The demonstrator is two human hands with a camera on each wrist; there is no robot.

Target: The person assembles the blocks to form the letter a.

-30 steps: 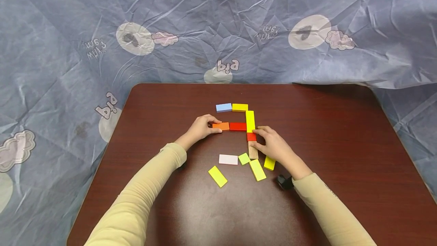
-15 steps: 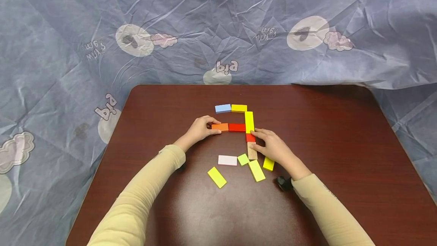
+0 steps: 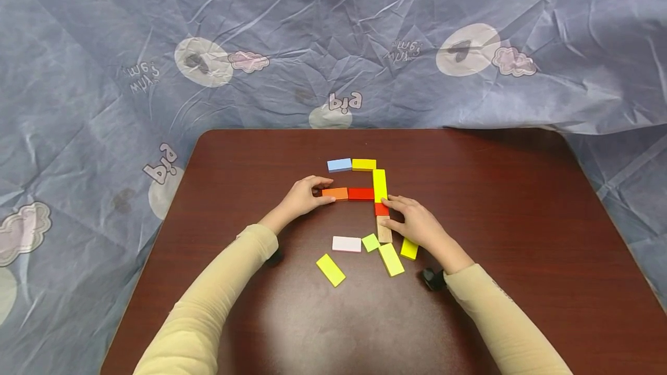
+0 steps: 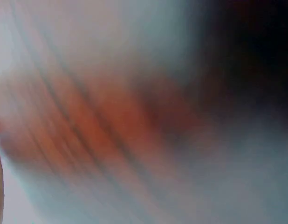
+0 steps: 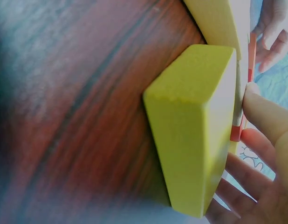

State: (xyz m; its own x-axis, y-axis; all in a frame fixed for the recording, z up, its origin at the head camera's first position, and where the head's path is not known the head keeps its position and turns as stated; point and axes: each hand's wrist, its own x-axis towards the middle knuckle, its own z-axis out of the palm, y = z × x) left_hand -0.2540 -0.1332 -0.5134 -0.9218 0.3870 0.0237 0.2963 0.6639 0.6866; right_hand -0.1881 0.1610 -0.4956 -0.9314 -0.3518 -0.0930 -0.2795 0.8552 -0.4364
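Observation:
An orange block lies end to end with a red block in the head view. My left hand is at the orange block's left end, thumb by its near side and fingers parted from its far side. The red block reaches a column made of a yellow block, a small red block and a bare-wood block. Fingertips of my right hand touch the column's right side near the small red block, while the thumb touches the wood block. Only a blur shows in the left wrist view.
Blue and yellow blocks lie at the back. Nearer are a pale pink block, a green block and several yellow blocks, one close to the right wrist. Hanging fabric borders the brown table.
My left fingers have lifted off the orange block's far side, and the hand has drawn slightly left. My right hand keeps its place at the column. The blocks show no clear movement.

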